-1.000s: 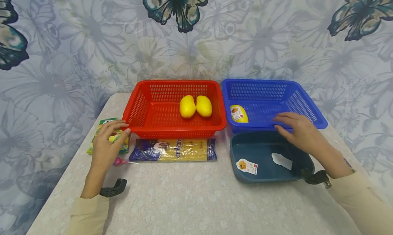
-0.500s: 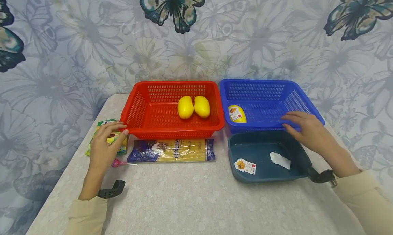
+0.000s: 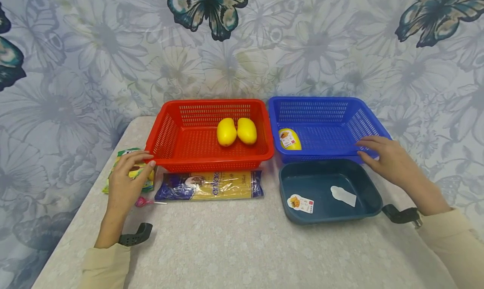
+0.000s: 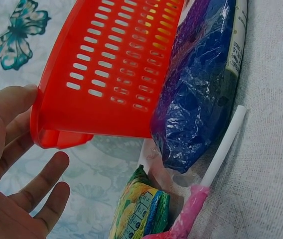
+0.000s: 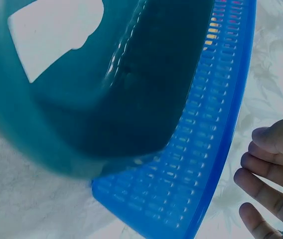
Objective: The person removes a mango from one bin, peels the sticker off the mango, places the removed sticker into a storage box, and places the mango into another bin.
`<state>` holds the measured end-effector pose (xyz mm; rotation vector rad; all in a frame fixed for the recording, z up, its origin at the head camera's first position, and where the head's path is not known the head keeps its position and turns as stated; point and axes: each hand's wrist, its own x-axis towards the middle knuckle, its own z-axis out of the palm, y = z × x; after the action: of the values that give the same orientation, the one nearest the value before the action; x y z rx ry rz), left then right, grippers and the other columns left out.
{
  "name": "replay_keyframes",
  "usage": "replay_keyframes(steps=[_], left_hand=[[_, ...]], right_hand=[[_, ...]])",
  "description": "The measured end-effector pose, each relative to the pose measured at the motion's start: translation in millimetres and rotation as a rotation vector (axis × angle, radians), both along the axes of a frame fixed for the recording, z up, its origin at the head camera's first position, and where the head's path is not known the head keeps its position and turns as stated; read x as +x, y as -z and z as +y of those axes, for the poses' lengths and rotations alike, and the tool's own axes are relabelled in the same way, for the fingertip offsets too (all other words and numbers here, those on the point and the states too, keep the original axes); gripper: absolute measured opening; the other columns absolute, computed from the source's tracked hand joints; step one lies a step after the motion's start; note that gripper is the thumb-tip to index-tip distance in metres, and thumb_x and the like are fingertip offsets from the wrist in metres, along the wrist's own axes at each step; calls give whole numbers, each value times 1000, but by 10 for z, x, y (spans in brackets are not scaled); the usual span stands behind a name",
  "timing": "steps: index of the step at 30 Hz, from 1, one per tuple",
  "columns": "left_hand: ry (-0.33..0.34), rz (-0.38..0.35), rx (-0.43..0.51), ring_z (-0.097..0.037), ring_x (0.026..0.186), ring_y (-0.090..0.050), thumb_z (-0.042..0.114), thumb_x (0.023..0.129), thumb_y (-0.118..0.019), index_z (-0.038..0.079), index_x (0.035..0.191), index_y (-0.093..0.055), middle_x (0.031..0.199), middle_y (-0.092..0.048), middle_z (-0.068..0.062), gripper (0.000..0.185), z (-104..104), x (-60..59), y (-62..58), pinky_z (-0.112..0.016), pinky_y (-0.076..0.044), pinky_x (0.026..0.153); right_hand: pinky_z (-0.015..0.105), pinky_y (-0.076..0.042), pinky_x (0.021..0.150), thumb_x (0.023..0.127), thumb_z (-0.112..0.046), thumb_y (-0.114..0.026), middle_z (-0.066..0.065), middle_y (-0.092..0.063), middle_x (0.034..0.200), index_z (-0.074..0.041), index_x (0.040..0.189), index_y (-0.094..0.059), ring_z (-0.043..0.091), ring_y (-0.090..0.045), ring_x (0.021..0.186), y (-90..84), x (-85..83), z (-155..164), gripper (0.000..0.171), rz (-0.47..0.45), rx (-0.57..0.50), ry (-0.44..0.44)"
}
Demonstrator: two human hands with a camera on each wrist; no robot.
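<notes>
- Red plastic basket (image 3: 211, 159): along the table's (image 3: 211, 247) far edge, left of the blue plastic basket (image 3: 325, 155); both long axes run parallel to that edge.
- Its walls presumably stop the yellow mango-shaped pieces (image 3: 226, 132) rolling.
- Left hand (image 3: 126, 177): thumb touching red's near-left corner, fingers loose, perhaps steadying it.
- Right hand (image 3: 395, 161): well apart from the left, fingers spread, holding nothing beside blue's near-right corner.

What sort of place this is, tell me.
Probably an indoor workspace, perhaps at home: a pale table before a butterfly-print backdrop, with a red basket and a blue basket on it.
</notes>
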<state>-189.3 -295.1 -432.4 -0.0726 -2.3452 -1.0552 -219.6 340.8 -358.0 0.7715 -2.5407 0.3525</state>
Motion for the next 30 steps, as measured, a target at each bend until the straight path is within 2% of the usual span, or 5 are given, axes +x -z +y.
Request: replay_keyframes(steps=[9, 16, 21, 30], left_hand=[[9, -3, 19, -1, 115, -49, 23, 94, -72, 11, 115, -73, 129, -62, 5, 24, -3, 8, 2, -16, -40, 89], [11, 0, 21, -1, 115, -49, 21, 94, -73, 10, 115, -73, 129, -62, 4, 24, 7, -1, -10, -15, -40, 88], [7, -2, 17, 0, 115, -48, 21, 94, -73, 9, 114, -73, 128, -62, 4, 24, 15, 2, -21, -15, -40, 88], [7, -2, 18, 0, 116, -48, 20, 93, -73, 8, 115, -73, 129, -62, 3, 24, 23, -2, -14, -14, -40, 88]], right_hand=[[63, -51, 81, 80, 3, -78, 27, -67, 107, 9, 109, -69, 46, -64, 95, -22, 30, 107, 32, -67, 32, 82], [67, -46, 89, 84, 0, -76, 29, -65, 115, 8, 113, -68, 48, -60, 107, -39, 71, 194, 31, -149, 9, 150], [69, -44, 90, 87, -1, -74, 30, -63, 118, 8, 116, -67, 50, -57, 110, -42, 83, 265, 32, -186, 21, 187], [66, -48, 86, 85, -1, -75, 30, -64, 115, 9, 117, -66, 49, -63, 101, -54, 90, 393, 34, -167, 45, 224]])
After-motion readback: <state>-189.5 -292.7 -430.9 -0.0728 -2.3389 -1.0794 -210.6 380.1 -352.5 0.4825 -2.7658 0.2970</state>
